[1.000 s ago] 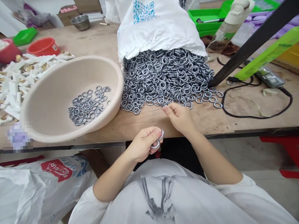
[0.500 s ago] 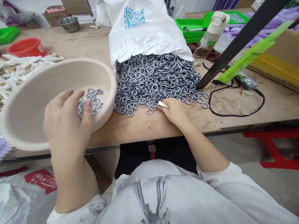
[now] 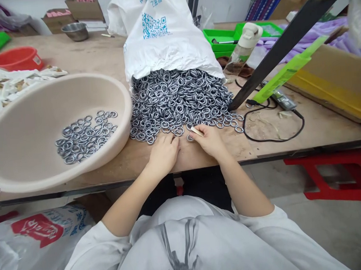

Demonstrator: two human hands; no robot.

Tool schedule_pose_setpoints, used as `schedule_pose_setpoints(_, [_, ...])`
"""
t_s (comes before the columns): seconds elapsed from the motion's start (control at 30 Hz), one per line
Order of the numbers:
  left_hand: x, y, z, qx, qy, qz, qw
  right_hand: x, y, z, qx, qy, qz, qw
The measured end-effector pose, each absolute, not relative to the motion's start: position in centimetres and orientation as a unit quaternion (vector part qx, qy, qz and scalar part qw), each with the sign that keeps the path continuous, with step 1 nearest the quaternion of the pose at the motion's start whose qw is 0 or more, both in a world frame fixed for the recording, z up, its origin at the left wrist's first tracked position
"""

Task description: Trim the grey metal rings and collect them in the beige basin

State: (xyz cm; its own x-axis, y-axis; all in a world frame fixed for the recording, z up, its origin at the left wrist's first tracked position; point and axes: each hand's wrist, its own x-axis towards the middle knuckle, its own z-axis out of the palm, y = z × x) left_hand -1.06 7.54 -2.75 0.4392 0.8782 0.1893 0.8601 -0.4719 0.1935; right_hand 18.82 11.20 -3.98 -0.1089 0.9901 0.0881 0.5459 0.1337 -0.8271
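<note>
Grey metallic rings [image 3: 178, 99] spill in a heap from the mouth of a white sack [image 3: 170, 51] onto the wooden table [image 3: 133, 157]. At the heap's front edge, my left hand [image 3: 163, 152] rests low with its fingers bent together against the nearest rings; anything between its fingertips is hidden. Just to the right, my right hand [image 3: 210, 140] is closed on a short pale stick [image 3: 197, 131]. A loose ring lies by those fingertips, partly covered. On the left, a large beige basin [image 3: 23, 131] holds a loose group of the same rings [image 3: 82, 138].
A dark metal post [image 3: 256, 76] slants down beside the heap's right side. Near it are a bottle [image 3: 244, 47], a lime-green strip [image 3: 286, 73] and a black cable [image 3: 274, 140]. White pieces [image 3: 14, 89] and a red bowl [image 3: 16, 59] sit behind the basin.
My left hand has moved right, from over the basin to the front of the ring heap. More rings in the basin show. My right hand stays near the heap with the pale stick.
</note>
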Motion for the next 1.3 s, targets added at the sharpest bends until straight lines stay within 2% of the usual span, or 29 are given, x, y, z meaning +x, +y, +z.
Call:
schedule_pose_setpoints(0.1, [-1.2,7.4,-2.6,0.837,0.532,0.115,0.046,19.0,10.9,-4.0,-0.612,-0.677,0.206,0.353])
schedule_pose_setpoints(0.17, [-1.3,7.2,-2.5,0.827,0.550,0.101,0.060,18.7,10.4,-3.8,-0.610,-0.672,0.179,0.379])
schedule_pose_setpoints(0.23, [-1.4,7.0,-2.5,0.818,0.561,0.103,0.073,18.1,9.7,-3.6,-0.591,-0.677,0.212,0.384])
schedule_pose_setpoints(0.4, [-1.5,6.8,-2.6,0.795,0.580,0.151,0.099,16.7,8.4,-3.1,-0.560,-0.714,0.269,0.322])
schedule_pose_setpoints(0.6, [-1.2,7.3,-2.5,0.803,0.560,0.166,0.116,16.6,8.4,-3.3,-0.563,-0.697,0.282,0.344])
schedule_pose_setpoints(0.77, [-1.6,7.2,-2.7,0.773,0.540,0.252,0.217,16.1,7.8,-3.3,-0.527,-0.700,0.335,0.347])
schedule_pose_setpoints(1.0, [-1.6,5.6,-2.9,0.578,0.520,0.444,0.445,14.9,7.3,-2.7,-0.477,-0.662,0.439,0.376])
schedule_pose_setpoints(1.17, [-1.4,5.4,-2.3,0.532,0.490,0.476,0.501,13.8,6.6,-2.8,-0.424,-0.600,0.506,0.452])
schedule_pose_setpoints(1.3, [-0.7,4.8,-1.7,0.474,0.447,0.490,0.579,13.6,6.4,-2.9,-0.354,-0.581,0.559,0.474])
